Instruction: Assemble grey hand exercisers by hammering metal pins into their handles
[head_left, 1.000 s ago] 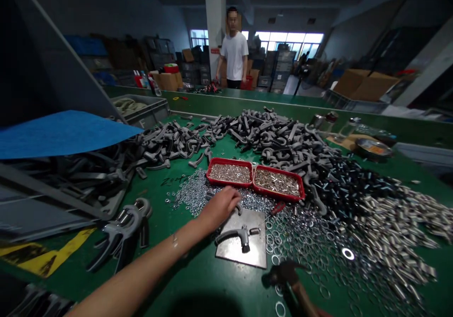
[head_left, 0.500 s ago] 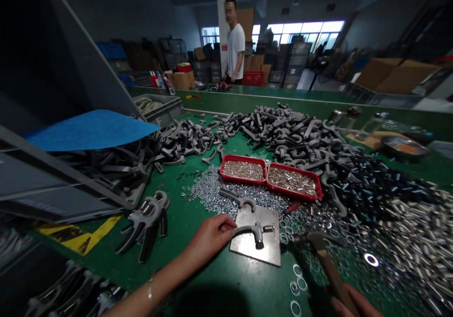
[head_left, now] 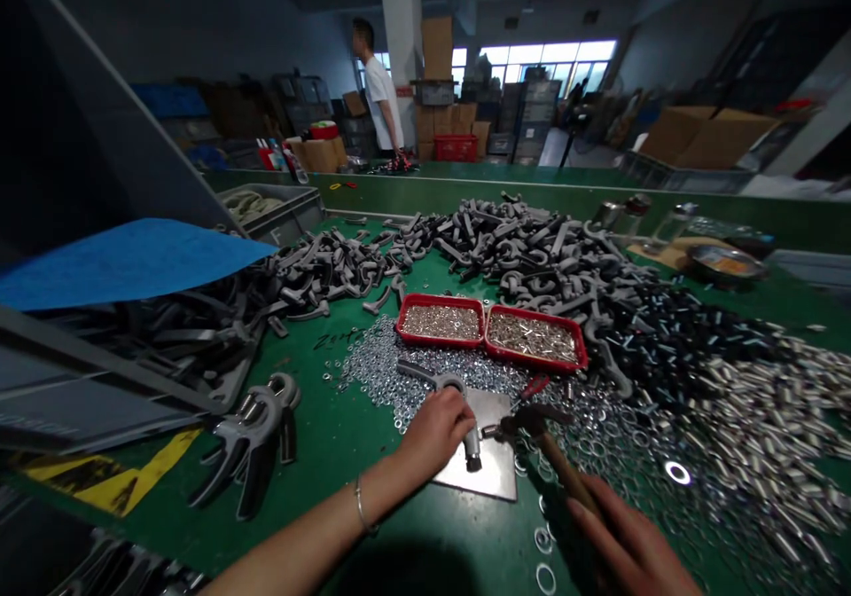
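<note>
My left hand (head_left: 439, 429) is over the steel plate (head_left: 495, 481), its fingertips pinched together at the upper end of a grey lever handle (head_left: 472, 448). The hand hides most of that handle, and whatever is between the fingertips is not visible. A small spring (head_left: 490, 432) lies just to the handle's right. In my right hand (head_left: 621, 534) is a hammer (head_left: 565, 467), gripped by its wooden shaft. Its head is low beside the plate's right edge, near the spring. Another grey handle (head_left: 418, 371) with a curved end lies behind the plate.
Two red trays (head_left: 442, 344) of small metal pins stand beyond the plate among loose nuts. Grey handles are heaped (head_left: 545, 246) behind, with metal cylinders (head_left: 771, 419) and rings at right. Assembled handles (head_left: 256, 441) and a grey crate (head_left: 99, 392) are left. A person (head_left: 382, 99) stands across the benches.
My left hand has moved from the handle's left tip onto its upper end. The hammer has come up and left, closer to the plate. The person behind has turned and shifted left.
</note>
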A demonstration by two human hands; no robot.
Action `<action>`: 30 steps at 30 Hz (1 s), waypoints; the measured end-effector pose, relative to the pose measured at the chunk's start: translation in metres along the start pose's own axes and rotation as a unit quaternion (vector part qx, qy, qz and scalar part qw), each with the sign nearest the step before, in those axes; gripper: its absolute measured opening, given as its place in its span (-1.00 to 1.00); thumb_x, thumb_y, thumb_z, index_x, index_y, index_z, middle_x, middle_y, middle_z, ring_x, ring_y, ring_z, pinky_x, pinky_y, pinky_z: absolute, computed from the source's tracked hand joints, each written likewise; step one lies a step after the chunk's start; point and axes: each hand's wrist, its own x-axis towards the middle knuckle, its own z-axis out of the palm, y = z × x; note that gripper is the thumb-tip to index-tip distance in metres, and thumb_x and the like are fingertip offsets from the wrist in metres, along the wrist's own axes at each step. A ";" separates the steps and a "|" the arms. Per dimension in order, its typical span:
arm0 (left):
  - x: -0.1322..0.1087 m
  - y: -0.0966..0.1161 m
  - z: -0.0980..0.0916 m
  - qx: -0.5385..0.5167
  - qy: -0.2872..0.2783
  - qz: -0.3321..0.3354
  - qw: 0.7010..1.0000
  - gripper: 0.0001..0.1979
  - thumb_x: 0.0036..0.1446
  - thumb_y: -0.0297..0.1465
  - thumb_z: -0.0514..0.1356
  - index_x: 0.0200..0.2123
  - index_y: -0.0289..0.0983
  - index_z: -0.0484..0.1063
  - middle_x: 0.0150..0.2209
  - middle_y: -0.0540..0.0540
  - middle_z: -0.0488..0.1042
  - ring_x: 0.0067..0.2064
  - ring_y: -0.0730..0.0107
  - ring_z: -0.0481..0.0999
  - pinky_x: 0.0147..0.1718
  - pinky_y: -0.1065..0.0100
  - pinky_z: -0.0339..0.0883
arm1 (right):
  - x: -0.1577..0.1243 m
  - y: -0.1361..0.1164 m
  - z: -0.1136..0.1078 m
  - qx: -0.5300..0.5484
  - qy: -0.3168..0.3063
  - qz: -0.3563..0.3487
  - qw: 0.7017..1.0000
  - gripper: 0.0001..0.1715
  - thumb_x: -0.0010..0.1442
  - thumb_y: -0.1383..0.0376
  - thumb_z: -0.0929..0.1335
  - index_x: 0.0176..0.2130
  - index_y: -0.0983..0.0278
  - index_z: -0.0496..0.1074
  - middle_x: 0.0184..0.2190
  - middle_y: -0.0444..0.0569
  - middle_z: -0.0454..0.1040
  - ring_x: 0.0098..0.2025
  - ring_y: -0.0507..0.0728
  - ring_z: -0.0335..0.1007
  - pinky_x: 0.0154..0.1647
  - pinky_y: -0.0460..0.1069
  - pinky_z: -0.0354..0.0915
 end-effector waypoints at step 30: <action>0.024 -0.046 -0.062 0.282 -0.026 0.059 0.957 -0.76 0.29 -0.53 0.01 -0.08 -0.39 0.43 -0.11 -0.29 0.47 0.02 0.04 0.40 0.05 0.03 0.25 | 0.110 0.008 0.038 -0.400 0.015 -0.421 0.814 -0.56 0.24 0.21 0.29 0.09 0.16 0.46 0.00 0.10 0.54 -0.03 0.32 0.49 -0.06 0.18 0.46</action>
